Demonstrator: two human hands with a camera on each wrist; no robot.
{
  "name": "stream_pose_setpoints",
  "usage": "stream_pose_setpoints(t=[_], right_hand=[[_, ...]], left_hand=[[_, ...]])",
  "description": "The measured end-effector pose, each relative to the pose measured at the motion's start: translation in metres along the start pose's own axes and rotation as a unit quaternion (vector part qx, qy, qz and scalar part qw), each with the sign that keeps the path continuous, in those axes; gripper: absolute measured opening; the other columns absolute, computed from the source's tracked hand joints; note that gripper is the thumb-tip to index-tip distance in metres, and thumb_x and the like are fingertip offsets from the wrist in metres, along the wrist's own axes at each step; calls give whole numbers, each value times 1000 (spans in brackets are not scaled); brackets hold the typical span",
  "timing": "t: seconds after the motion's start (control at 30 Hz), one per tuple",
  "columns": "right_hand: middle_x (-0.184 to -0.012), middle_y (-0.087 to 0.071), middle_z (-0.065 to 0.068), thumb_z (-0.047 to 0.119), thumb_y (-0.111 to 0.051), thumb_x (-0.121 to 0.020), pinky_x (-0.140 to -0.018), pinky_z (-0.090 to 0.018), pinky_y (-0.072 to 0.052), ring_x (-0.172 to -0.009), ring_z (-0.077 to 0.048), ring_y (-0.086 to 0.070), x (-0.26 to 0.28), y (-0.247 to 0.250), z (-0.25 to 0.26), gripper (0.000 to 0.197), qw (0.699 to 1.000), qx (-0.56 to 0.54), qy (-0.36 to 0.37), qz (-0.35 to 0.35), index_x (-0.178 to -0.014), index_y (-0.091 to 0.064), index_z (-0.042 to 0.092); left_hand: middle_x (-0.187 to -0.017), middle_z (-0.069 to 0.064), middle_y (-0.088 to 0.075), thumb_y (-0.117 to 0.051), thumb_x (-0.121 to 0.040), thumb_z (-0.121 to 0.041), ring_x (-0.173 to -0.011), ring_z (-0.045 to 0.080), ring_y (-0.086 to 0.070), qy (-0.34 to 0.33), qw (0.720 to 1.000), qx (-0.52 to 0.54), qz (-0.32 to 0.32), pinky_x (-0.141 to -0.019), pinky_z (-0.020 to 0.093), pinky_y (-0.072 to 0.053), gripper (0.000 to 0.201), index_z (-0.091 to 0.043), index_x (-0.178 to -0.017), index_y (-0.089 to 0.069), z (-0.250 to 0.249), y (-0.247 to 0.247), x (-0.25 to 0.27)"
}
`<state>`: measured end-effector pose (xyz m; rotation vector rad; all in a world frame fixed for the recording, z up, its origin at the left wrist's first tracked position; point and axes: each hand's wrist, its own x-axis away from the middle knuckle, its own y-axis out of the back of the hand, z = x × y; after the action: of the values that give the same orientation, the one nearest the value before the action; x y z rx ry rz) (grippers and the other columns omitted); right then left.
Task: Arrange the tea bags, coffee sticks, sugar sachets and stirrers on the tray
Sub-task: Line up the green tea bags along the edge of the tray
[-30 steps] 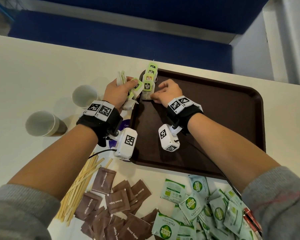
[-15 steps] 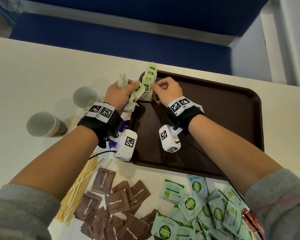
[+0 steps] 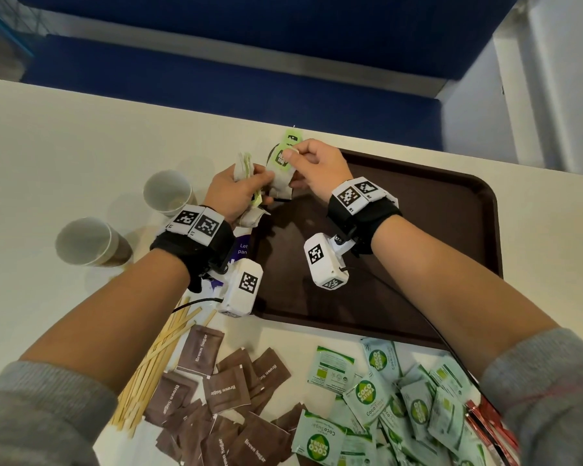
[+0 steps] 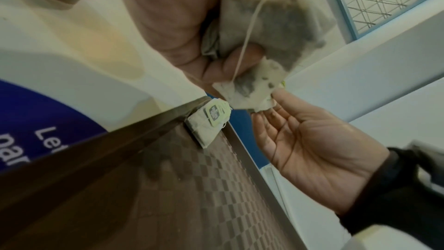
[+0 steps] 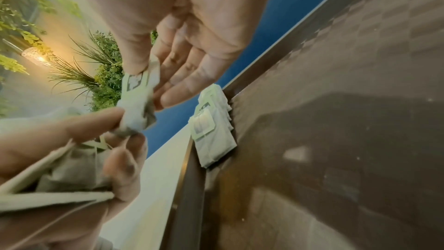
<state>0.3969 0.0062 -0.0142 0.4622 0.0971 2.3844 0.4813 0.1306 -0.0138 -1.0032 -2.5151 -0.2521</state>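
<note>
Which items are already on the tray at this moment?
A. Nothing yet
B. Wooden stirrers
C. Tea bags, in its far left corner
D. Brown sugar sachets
C: a few tea bags lie overlapped against the tray rim in that corner, while the stirrers and brown sachets lie on the table beside it.

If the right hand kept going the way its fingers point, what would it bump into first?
Most likely the left hand and its bunch of tea bags; the right hand already pinches one tea bag right beside them. Depth is hard to judge.
</note>
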Motion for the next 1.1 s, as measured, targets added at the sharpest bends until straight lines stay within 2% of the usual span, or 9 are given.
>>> stream_pose_setpoints(t=[0.13,0.3,0.43,0.5,0.63,0.73,0.8,0.93,1.1], right_hand=[[-99,-68,-7,8,-66,-86,-64,-19,-56,-79,-11,-66,5,0,-2,22,999,4,8,47,-108,-62,6],[-101,-71,-11,21,-60,-91,-78,-35,-57,-88,-24,-68,-3,2,-15,19,989,145,-4,-24,-105,-68,9],[-75,-60,0,26,-53,-95,-57,-21,-41,-67,-16,-55,-1,0,-28,22,960,281,-12,1,-99,-68,10],[-79,-60,1,24,-54,-94,-58,-21,-40,-72,-15,-57,-3,-2,-33,19,962,271,-25,-9,-99,-69,12],[-85,-67,-7,17,-65,-87,-72,-29,-56,-75,-21,-66,-8,-9,-39,4,978,198,-46,-46,-90,-65,15],[-73,-62,-1,10,-67,-85,-58,-18,-54,-56,-10,-60,-9,-11,-40,11,985,158,-52,-52,-86,-57,15],[-68,-57,4,9,-68,-84,-56,-17,-54,-53,-7,-58,-9,-11,-40,15,987,145,-57,-49,-88,-55,14],[-68,-57,3,7,-72,-80,-62,-23,-58,-59,-8,-58,-9,-12,-42,23,989,125,-57,-49,-92,-54,13],[-82,-63,-3,15,-77,-76,-73,-32,-58,-80,-19,-66,-9,-8,-43,28,987,137,-52,-71,-91,-54,18]], left_hand=[[-82,5,-68,-63,-89,-21,-62,14,-61,5,1000,1,-15,-62,28,-53,7,-20,-83,-65,2,2,-1],[-79,5,-66,-64,-88,-19,-59,14,-60,26,998,24,-49,-60,25,-53,5,-21,-83,-65,4,4,-4],[-79,4,-66,-66,-86,-21,-59,15,-61,29,998,14,-53,-63,29,-52,3,-21,-83,-65,4,6,-6],[-79,4,-66,-66,-86,-22,-60,16,-61,31,998,12,-53,-64,29,-52,4,-22,-82,-65,5,7,-6],[-77,3,-65,-66,-86,-21,-60,16,-60,31,998,8,-52,-62,28,-52,5,-22,-81,-65,5,7,-5],[-75,3,-64,-66,-86,-20,-58,15,-59,32,998,5,-54,-61,27,-51,7,-21,-80,-65,7,7,-5],[-74,3,-64,-66,-86,-20,-56,14,-59,32,998,2,-55,-60,26,-51,7,-21,-79,-65,7,7,-4],[-73,2,-65,-66,-86,-21,-55,13,-59,31,998,-2,-54,-60,26,-52,8,-22,-79,-65,7,7,-4],[-72,2,-64,-66,-87,-21,-51,9,-59,32,998,-7,-52,-57,25,-52,7,-22,-80,-65,5,6,-3]])
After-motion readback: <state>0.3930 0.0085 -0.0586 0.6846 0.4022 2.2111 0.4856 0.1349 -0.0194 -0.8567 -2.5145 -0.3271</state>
